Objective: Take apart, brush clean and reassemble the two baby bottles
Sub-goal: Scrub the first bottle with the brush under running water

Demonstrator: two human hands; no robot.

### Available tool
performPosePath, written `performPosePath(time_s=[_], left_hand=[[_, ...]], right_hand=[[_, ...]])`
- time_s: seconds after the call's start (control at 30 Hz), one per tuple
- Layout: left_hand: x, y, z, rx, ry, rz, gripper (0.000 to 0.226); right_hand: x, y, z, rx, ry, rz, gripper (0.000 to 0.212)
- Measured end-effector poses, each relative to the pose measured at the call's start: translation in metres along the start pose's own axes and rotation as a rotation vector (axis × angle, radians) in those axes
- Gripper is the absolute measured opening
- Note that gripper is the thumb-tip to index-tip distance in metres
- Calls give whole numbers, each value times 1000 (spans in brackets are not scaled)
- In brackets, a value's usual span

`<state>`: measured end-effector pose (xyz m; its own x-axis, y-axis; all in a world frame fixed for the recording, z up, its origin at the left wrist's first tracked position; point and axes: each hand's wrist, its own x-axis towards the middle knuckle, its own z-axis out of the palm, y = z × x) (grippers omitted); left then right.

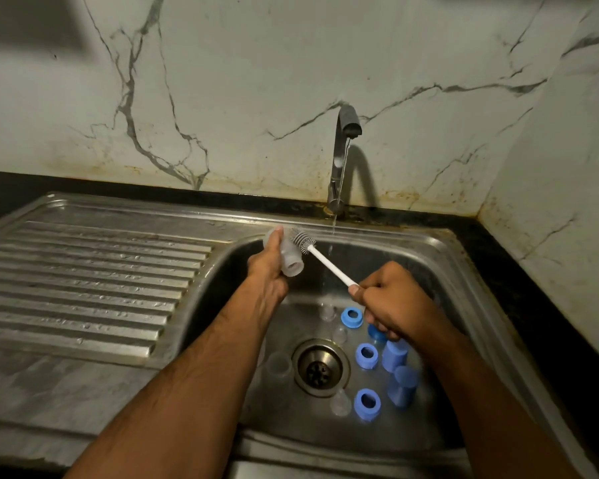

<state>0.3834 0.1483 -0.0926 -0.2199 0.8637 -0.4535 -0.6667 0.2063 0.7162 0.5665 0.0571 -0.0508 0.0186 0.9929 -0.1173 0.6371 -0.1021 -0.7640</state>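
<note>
My left hand (268,267) grips a clear baby bottle body (291,262) over the sink's back left corner, mouth pointing toward me. My right hand (391,302) holds the white handle of a bottle brush (327,264); its grey bristle head (302,240) lies against the outside of the bottle. On the sink floor lie three blue collar rings (352,318) (366,355) (367,404), two blue caps (394,356) (402,385), clear teats (341,402) (326,311) and a second clear bottle (278,366) left of the drain.
A thin stream of water runs from the tap (343,160) into the steel sink (446,257), just right of the brush head. The drain (320,368) sits mid-basin. A ribbed draining board (94,281) lies to the left; marble wall behind.
</note>
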Motion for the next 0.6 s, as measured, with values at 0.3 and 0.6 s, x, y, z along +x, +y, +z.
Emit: performPosePath(time_s=[0.3,0.6], left_hand=[[-12,-15,19,230,10,131,49],[1,8,-3,-64,92,53,59]], right_hand=[[0,-12,15,-251,179,-150,35],[-3,-5,3,-134,20,-46,36]])
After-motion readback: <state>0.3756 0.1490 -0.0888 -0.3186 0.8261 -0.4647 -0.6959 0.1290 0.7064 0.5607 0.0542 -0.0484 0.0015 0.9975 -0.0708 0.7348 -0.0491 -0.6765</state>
